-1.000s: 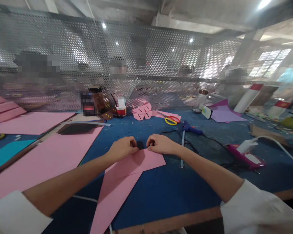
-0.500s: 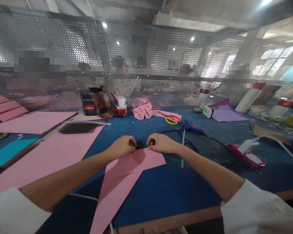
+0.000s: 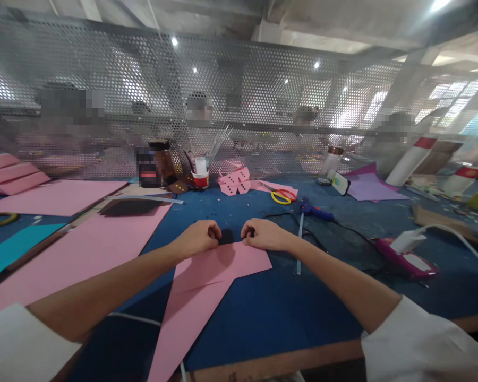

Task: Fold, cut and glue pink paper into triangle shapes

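Evidently, 2 hands (image 3: 199,237) (image 3: 265,234), curled nearly closed, pinch flat, smooth, angular pink paper (image 3: 207,276).

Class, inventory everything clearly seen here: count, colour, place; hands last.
Cut paper: count unclear, pink, front centre
Large sheets: two visible, pink, left
Narrow sheet: one, teal, left
Dotted cutouts: count unclear, pink, back
Scissors: one clear pair, red-yellow, back
Glue gun: one, blue, right
Power strip: one, magenta, right
Cup: one, red-white, back
Overlapping sheets: two visible, purple, back right
Table: one, blue, beneath
Screen: one, grey, behind table
People: several, blurred, behind screen
Left hand: one, bare, at cut paper
Right hand: one, bare, at cut paper
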`<state>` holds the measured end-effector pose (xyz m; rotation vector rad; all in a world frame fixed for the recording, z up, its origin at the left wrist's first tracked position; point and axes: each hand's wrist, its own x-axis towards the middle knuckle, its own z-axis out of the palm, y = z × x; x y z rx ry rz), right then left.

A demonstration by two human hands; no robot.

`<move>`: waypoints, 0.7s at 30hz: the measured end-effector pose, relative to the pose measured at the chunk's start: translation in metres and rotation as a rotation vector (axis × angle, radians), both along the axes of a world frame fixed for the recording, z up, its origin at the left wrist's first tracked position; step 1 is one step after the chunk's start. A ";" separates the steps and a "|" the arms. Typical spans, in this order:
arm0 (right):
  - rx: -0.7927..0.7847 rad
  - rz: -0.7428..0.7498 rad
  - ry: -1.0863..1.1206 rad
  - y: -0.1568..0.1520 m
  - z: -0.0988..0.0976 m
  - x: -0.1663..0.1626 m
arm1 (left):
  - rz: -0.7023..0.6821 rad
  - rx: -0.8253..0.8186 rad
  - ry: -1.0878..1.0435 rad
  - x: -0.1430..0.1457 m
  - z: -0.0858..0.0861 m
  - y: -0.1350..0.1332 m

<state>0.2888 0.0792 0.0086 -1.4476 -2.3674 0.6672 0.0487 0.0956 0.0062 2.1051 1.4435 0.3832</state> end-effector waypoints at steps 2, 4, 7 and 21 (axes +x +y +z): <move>0.003 0.000 0.001 0.000 -0.001 0.000 | -0.004 0.000 -0.009 -0.003 0.001 -0.001; 0.005 0.000 0.002 0.001 -0.001 0.000 | -0.007 0.000 -0.020 -0.007 0.001 -0.002; 0.009 0.005 0.006 0.001 -0.002 0.001 | 0.000 -0.004 -0.034 -0.011 0.002 -0.004; 0.002 0.008 0.017 0.000 -0.001 0.000 | 0.050 -0.038 -0.097 -0.038 -0.002 -0.005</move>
